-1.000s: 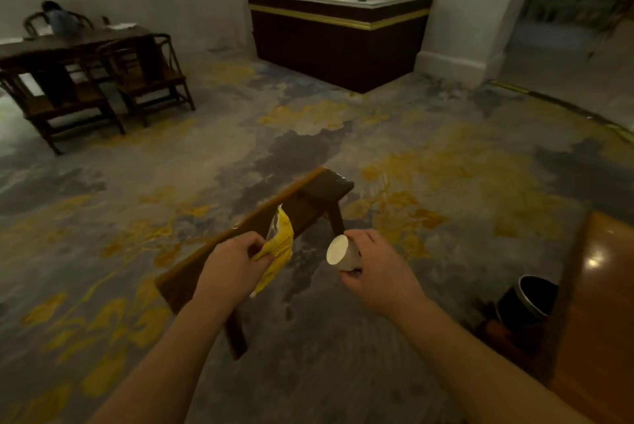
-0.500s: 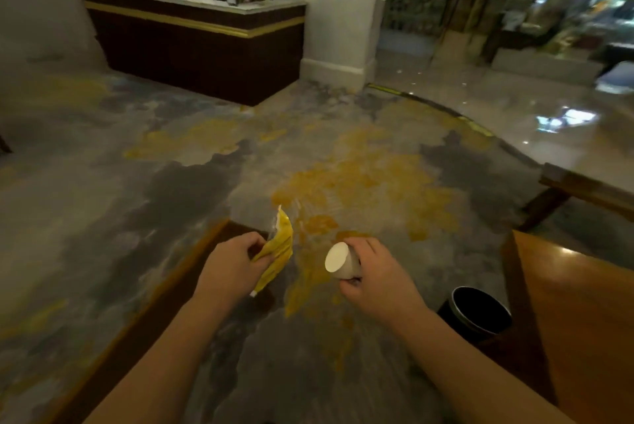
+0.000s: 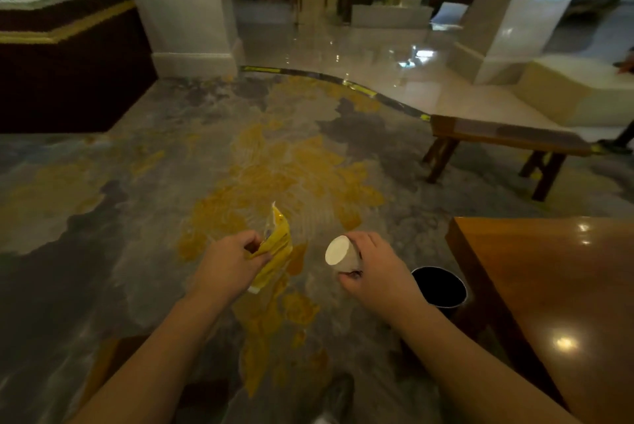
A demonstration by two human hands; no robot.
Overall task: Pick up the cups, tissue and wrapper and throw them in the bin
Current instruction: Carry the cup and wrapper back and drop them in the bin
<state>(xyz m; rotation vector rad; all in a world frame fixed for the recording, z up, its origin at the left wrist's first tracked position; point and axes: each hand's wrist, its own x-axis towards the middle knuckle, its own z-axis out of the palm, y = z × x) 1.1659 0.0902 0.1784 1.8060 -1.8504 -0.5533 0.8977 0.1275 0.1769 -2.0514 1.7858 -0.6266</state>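
Observation:
My left hand grips a crumpled yellow wrapper, which sticks up and hangs down past my fingers. In my right hand is a white paper cup, held on its side with its flat bottom facing me. A dark round bin stands on the carpet just right of my right hand, against the corner of the wooden table; my forearm hides part of its rim. No tissue is visible.
A glossy wooden table fills the lower right. A wooden bench stands at the carpet's far right edge. A dark counter is at left, white pillars behind. A bench end and my shoe show below.
The view has swung further right: the counter slid to the left edge, and the table and bin now sit closer beside my right hand. Both hands keep their hold.

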